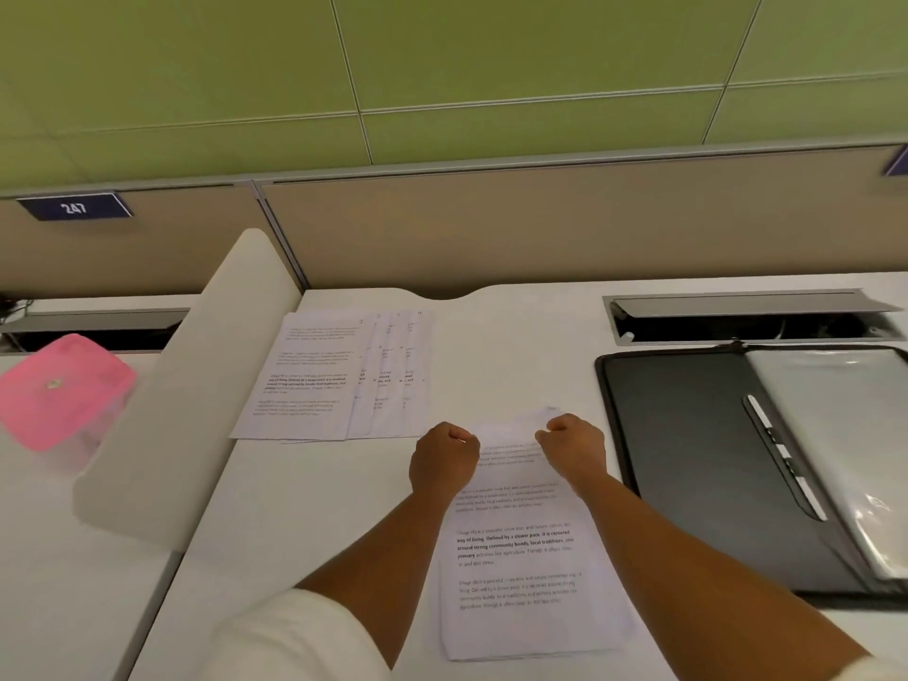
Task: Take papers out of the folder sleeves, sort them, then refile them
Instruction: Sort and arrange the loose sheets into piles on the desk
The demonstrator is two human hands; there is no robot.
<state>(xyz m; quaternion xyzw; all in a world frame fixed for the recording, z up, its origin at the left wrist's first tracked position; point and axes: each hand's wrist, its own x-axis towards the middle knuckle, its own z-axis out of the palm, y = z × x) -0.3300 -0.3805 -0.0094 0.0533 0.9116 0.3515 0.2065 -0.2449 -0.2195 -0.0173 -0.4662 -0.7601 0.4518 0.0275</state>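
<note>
Folder (pixel 712 459) cut off at right edge, so its clear sleeves (pixel 835 435) show only partly. Print on the fanned sheets (pixel 334 376) too small and blurred to read. Far edge of the near stack (pixel 521 557) blurred, fingertips of both hands (pixel 444 459) (pixel 572 447) curled out of sight.

2 bare forearms; white sleeve (pixel 295 636) on left arm.

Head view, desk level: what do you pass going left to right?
Pink box → white divider → fanned sheets → left hand → right hand, both gripping the near paper stack → open black folder.
</note>
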